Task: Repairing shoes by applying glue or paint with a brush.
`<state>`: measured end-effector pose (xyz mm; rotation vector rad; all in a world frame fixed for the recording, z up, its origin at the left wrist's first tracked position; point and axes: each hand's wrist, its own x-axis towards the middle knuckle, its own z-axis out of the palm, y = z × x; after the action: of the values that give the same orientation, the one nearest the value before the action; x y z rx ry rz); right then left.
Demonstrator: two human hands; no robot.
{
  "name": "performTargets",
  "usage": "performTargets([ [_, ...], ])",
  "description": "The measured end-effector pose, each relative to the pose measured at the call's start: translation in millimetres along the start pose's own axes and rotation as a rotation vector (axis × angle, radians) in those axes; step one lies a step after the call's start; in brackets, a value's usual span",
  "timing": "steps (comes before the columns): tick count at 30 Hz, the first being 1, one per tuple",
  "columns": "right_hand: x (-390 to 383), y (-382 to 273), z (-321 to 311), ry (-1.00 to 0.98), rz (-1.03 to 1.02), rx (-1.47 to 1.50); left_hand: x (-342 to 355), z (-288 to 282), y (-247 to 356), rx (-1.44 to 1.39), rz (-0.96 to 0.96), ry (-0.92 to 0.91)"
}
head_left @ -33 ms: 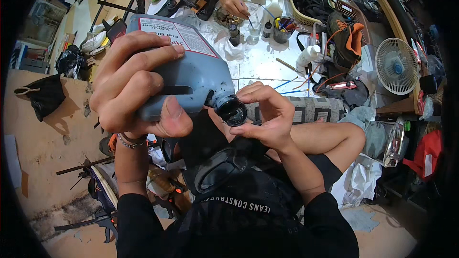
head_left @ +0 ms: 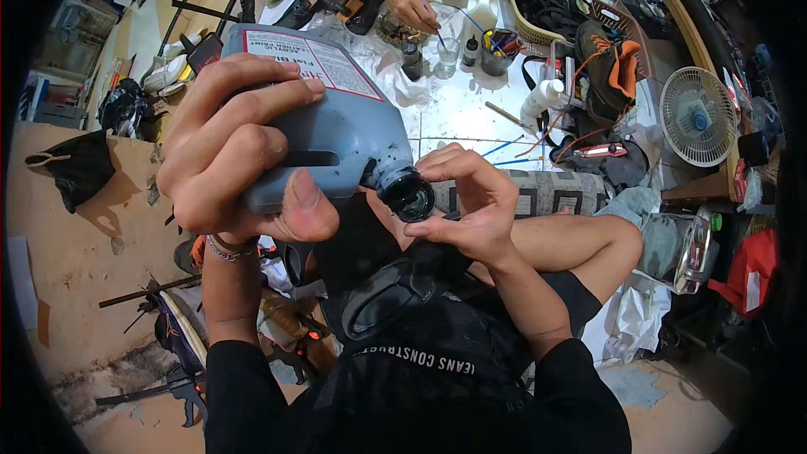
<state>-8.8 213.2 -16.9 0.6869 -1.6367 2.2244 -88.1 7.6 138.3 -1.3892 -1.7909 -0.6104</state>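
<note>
1. Bottle [head_left: 370, 118], grey with a red-edged label [head_left: 357, 76], hung in mid-air in front of the wearer, tipped so its neck [head_left: 388, 166] slanted down to the right
2. Left hand [head_left: 231, 143] had a proper wrap on it, fingers over the top and thumb underneath, closed about as far as that bulky body would let it
3. Right hand [head_left: 477, 202] had thumb and index finger spread in a wide pinch, on opposite edges of a black round cap [head_left: 409, 196] right at the bottle's mouth. Inside looked dark and glossy, but couldn't tell if it was fully off the neck
4. As for what had just changed, honestly nothing I could spot against the frame before: same tilt, same fingers. I'd read that as a careful steady hold, mid-step
5. Further out, a co-worker's hand [head_left: 410, 10] held a thin brush [head_left: 440, 37] in a clear cup [head_left: 446, 60], near a white jug [head_left: 482, 7]
6. Past that, a brown-and-orange shoe [head_left: 607, 71] sat near a yellow basket [head_left: 509, 2], and a fan [head_left: 698, 118] stood off to the right
</note>
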Motion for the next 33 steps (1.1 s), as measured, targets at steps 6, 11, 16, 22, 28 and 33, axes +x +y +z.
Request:
performTargets([
  [6, 1, -1, 1, 0.012, -0.018, -0.021, 4, -5, 12, 0.053, -0.059, -0.094],
  [11, 2, 0, 1, 0.028, -0.037, -0.05, 6, -2, 8, 0.039, -0.037, -0.056],
  [16, 2, 1, 1, 0.03, -0.059, -0.066, 7, -3, 8, 0.03, -0.009, -0.036],
  [22, 2, 0, 1, 0.035, -0.07, -0.068, 10, -3, 15, 0.06, -0.048, -0.092],
  [28, 2, -2, 0, 0.032, -0.081, -0.091, 13, -5, 15, 0.064, -0.033, -0.098],
  [33, 1, -4, -3, 0.001, -0.063, -0.092, 16, -5, 16, 0.079, -0.012, -0.108],
])
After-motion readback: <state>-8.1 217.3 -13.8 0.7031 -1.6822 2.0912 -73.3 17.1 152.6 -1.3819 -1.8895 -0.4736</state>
